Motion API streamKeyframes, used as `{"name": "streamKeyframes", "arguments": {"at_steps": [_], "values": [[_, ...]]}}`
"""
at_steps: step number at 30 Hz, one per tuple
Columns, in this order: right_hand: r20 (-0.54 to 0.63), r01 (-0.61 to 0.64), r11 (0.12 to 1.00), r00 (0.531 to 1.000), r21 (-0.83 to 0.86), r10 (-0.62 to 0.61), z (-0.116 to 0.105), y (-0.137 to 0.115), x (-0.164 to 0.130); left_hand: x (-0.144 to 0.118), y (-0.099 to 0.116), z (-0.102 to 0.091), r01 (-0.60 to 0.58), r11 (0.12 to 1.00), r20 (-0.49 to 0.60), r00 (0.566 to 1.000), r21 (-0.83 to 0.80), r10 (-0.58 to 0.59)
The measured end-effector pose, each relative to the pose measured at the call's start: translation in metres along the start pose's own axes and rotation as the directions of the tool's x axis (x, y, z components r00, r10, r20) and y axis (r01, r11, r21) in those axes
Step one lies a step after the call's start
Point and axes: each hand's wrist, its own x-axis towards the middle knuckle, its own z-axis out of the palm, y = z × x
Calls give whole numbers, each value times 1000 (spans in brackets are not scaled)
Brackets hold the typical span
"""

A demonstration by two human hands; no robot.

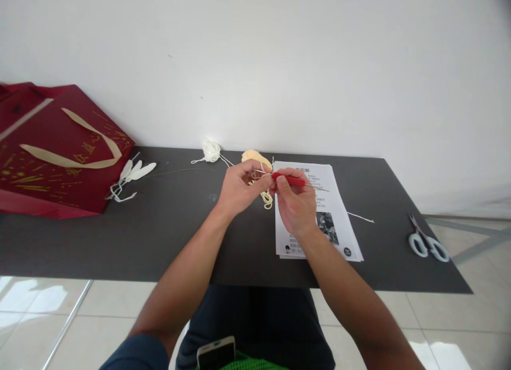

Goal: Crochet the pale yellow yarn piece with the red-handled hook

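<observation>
My right hand (296, 202) grips a crochet hook (293, 180) by its red handle, its thin metal shaft pointing left toward my other hand. Fingers bent and pinched together, my left hand (244, 186) meets the hook's tip; a bit of yarn seems to be between these fingers, but it is mostly hidden. Just behind the hands sits a ball of pale yellow yarn (257, 158), with loose loops (266, 198) hanging below the fingers. Printed sheets (343, 237) lie under my right hand.
A white yarn ball (211, 150) rests by the wall. White crocheted pieces (136, 171) lie beside a red gift bag (59, 151) at left. Scissors (427, 242) are near the right edge of the dark table (167, 242). A phone (216, 354) is on my lap.
</observation>
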Motion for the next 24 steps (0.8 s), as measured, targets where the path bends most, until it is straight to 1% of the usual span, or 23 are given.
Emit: {"name": "streamKeyframes", "arguments": {"at_steps": [4,7,10,13,16,19,24], "values": [[-11,-5,999,1000,50,5,2,-3,-1,-3,-1,6,-34,999,-65,997,8,34],[-1,5,998,1000,63,-5,4,-4,-2,-3,-1,8,-22,1000,-99,995,-1,22],[-6,13,997,1000,78,-12,5,-6,-2,-2,-1,8,-25,998,-130,991,-60,18],[-9,-4,992,1000,127,5,5,-7,-2,-2,-1,11,-49,992,-170,985,-118,28],[-2,-17,983,1000,183,17,4,-7,-2,-2,-2,14,-49,987,-182,983,-155,20],[-19,-22,977,999,213,27,4,-6,-1,-3,-5,16,-34,985,-190,982,-170,1],[-33,-18,955,999,295,29,3,-2,3,-2,-8,15,-56,984,-190,981,-169,23]]}}
